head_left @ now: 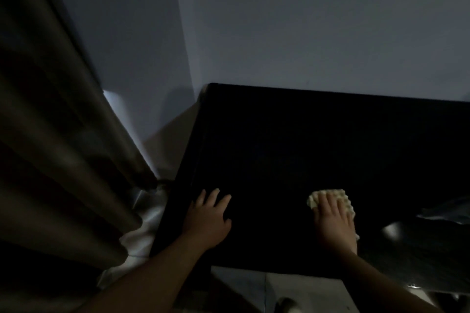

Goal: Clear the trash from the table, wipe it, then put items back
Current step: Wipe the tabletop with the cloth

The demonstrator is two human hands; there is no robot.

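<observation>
Wall (305, 20): big and grey-blue. It stands far past both hands, behind the back edge of the table, and it bends into a corner up and to the left of the left hand
Curtain (50, 134): dark brown, hanging in long folds, far out to the left of the left hand. A pale bottom part is bunched up low down, just beside the left arm
Table (305, 147): black with a flat top. It lies under both hands, and its left edge runs just left of the left hand
Floor (292, 290): pale tiles, seen below the near edge of the table, between the two arms
Dark shapes (393, 232): to the right of the right hand there is a shiny spot and a bluish bit. It is too dark to tell what they are
Left hand (207, 218): flat on the table, palm down, fingers straight and spread wide. It holds nothing
Right hand (333, 221): well apart from the left hand, off to its right. It lies palm down on the cloth with straight fingers (328, 201) pressing on it, not curled round it
Cloth (313, 200): pale yellow and bumpy, a small pad on the table top right under the right hand. It peeks out past the fingertips and on both sides
</observation>
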